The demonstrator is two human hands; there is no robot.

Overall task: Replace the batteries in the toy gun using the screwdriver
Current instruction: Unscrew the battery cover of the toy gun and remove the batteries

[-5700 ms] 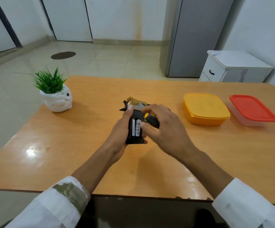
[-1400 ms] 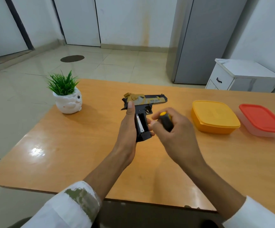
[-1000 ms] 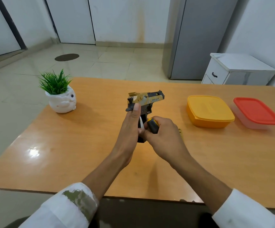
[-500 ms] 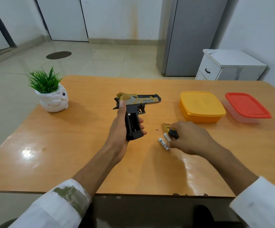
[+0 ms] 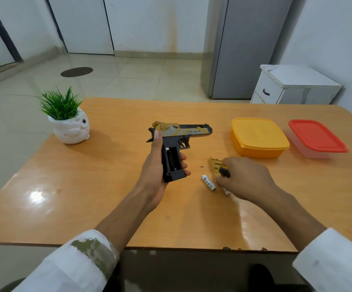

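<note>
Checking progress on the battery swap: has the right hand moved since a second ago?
Yes. The right hand left the toy gun and went down to the table, nearer the yellow container.

Table (image 5: 86, 192): orange-brown wood top, glossy, with a bright glare patch at 8 o'clock.
Potted plant (image 5: 66, 118): green spiky tuft in a white face-shaped pot, standing at 10 o'clock on the table.
Yellow container (image 5: 258, 137): lidded, at 2 o'clock on the table.
Red-lidded container (image 5: 316, 139): clear body, just right of the yellow one, apart from it.
White cabinet (image 5: 293, 85): on the floor beyond the table at 1 o'clock.
Grey fridge (image 5: 248, 45): behind the cabinet, near 12 o'clock.
Floor drain cover (image 5: 77, 72): dark oval at 11 o'clock.
</note>
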